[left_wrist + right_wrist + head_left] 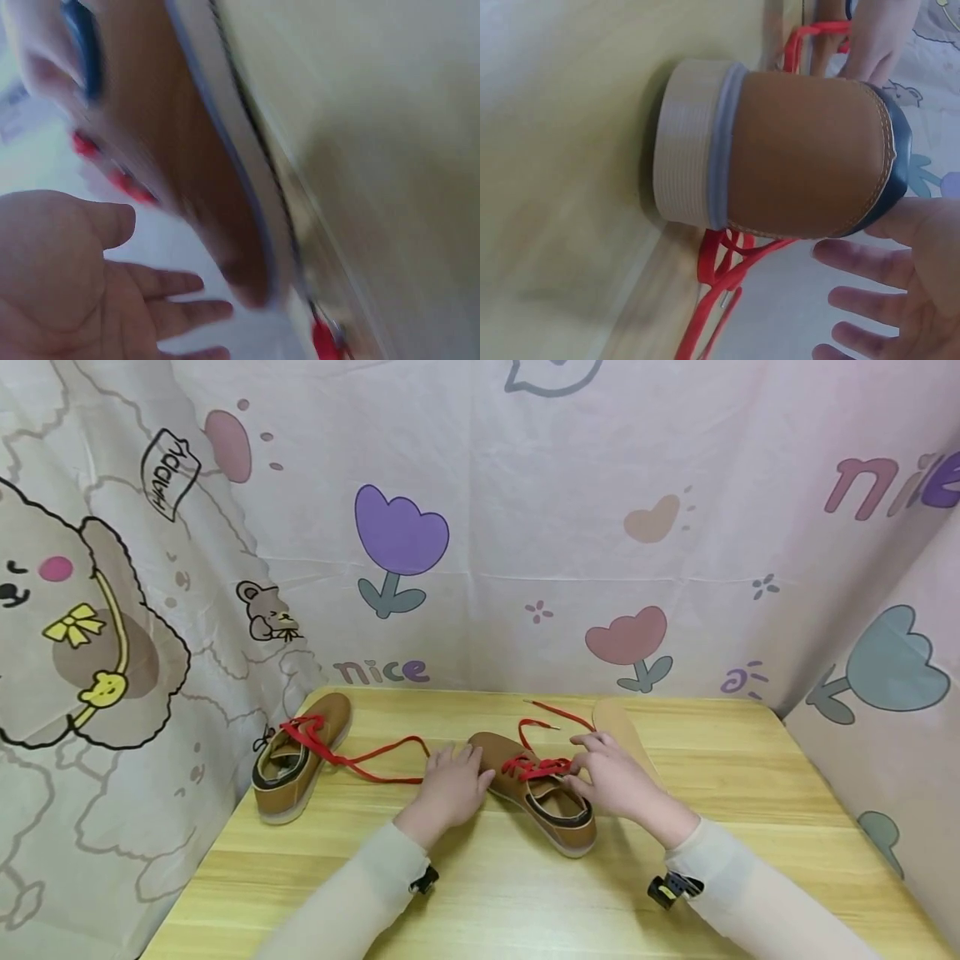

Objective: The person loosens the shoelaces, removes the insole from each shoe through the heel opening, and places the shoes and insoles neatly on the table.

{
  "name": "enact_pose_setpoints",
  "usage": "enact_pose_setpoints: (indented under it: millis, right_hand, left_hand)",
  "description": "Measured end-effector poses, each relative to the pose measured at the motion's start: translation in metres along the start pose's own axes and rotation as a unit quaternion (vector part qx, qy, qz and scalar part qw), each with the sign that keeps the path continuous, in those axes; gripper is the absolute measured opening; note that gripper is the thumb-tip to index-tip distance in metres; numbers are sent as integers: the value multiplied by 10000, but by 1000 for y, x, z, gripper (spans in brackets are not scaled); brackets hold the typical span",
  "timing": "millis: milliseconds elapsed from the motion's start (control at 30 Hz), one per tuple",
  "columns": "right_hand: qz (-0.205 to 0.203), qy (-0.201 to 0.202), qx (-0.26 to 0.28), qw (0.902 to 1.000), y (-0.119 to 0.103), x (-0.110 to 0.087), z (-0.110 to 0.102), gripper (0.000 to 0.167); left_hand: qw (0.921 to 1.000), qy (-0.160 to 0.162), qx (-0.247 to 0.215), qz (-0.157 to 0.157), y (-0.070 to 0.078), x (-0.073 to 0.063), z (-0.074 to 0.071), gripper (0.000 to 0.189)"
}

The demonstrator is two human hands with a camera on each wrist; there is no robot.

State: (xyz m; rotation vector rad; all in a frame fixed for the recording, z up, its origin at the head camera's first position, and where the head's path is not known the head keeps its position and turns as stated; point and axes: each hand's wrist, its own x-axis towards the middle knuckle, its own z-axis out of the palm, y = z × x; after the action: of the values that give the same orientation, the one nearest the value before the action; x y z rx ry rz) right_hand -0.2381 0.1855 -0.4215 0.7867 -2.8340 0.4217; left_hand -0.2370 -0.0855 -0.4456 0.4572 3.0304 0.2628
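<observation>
Far left, we get a printed curtain (420, 435), its big bear cut by the frame edge. Next, one brown shoe (306, 772) at the table's (480, 893) left side, its interior hard to make out. Its red lace (339, 760) trails right; the ends vanish behind the left hand (450, 789). That hand is loosely spread beside the centre shoe's toe, nothing seen in its grasp; left wrist view is blurred, fingers partly cropped, so we can't confirm contact. The centre shoe (525, 787) sits between both hands, toe away to the left, red laces (536, 771) loose, two tips lying behind it. The right hand (615, 777) is at its right side, fingers relaxed and apart, no grip visible; the thumb tip hides behind the collar, touch unclear. Behind that hand, we see a flat beige piece (617, 718), partly covered. Both sleeves run out of frame.
</observation>
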Motion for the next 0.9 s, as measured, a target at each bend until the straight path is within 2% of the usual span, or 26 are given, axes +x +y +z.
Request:
enact_pose_setpoints:
  millis: [133,300,467,633,900]
  right_hand:
    - [13,34,118,9999,1,5,-3,16]
    - [-111,7,118,9999,2,9,-2,13]
    - [-165,-79,62,9998,2,12,0,16]
    - [-195,-237,39,9995,-3,13,1,20]
    - [-344,-174,-10,9993,-8,13,5,26]
  left_hand:
    - [9999,-24,-135,-80,22,-18,-2,73]
    - [9995,196,-136,-185,40,-27,5,83]
    - [9983,364,-188,-425,49,-27,10,87]
    - [9974,360,-277,-562,56,-25,13,87]
    - [9962,174,-697,-489,53,-17,13,86]
